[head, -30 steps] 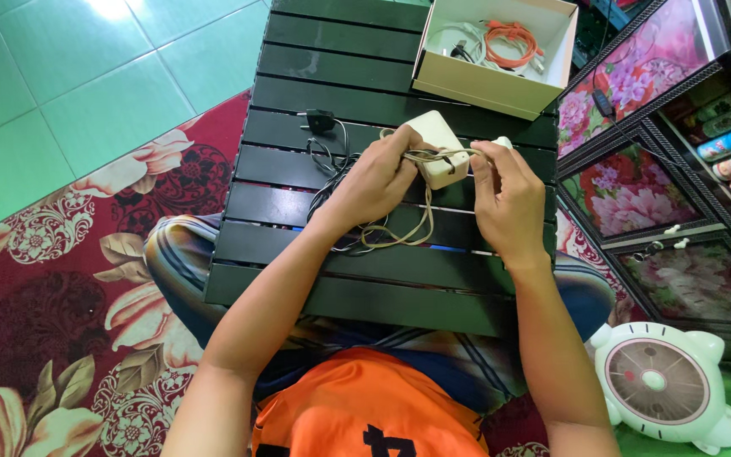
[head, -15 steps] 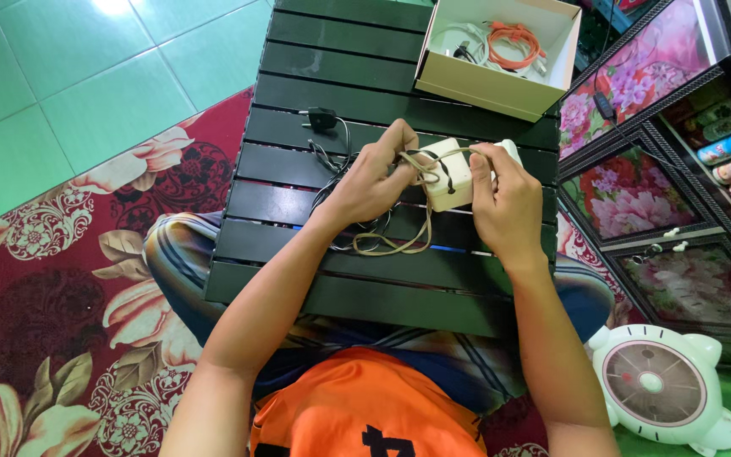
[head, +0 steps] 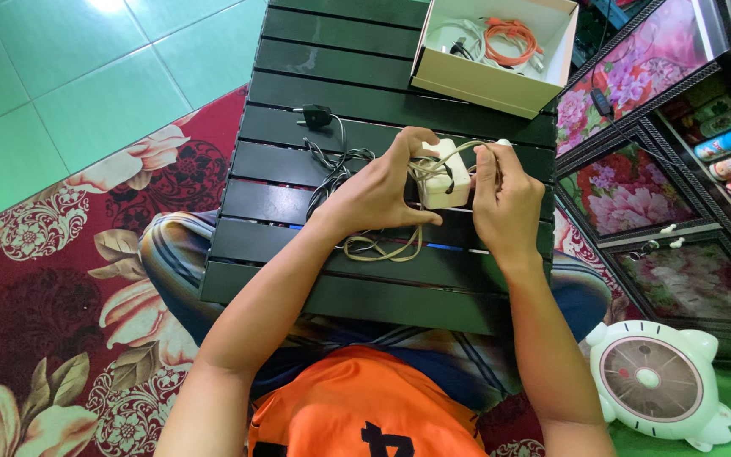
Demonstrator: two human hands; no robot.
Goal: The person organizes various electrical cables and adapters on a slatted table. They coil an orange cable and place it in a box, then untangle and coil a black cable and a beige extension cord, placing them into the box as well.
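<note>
Now your left hand (head: 374, 190) clamps the white charger block (head: 444, 173) above the black slatted table (head: 365, 76), while your right hand (head: 505, 199) pinches its cream cable (head: 382, 245). Light, rigid block, I'd say; floppy cord, so grip the flat sides.

A cream-white charger block (head: 444, 173) with beige cord (head: 380, 246) sits over a black slatted table (head: 357, 292). At one o'clock, an orange cable (head: 511, 40); at nine, a red floral rug (head: 61, 279) meets green tiles (head: 86, 76).
</note>
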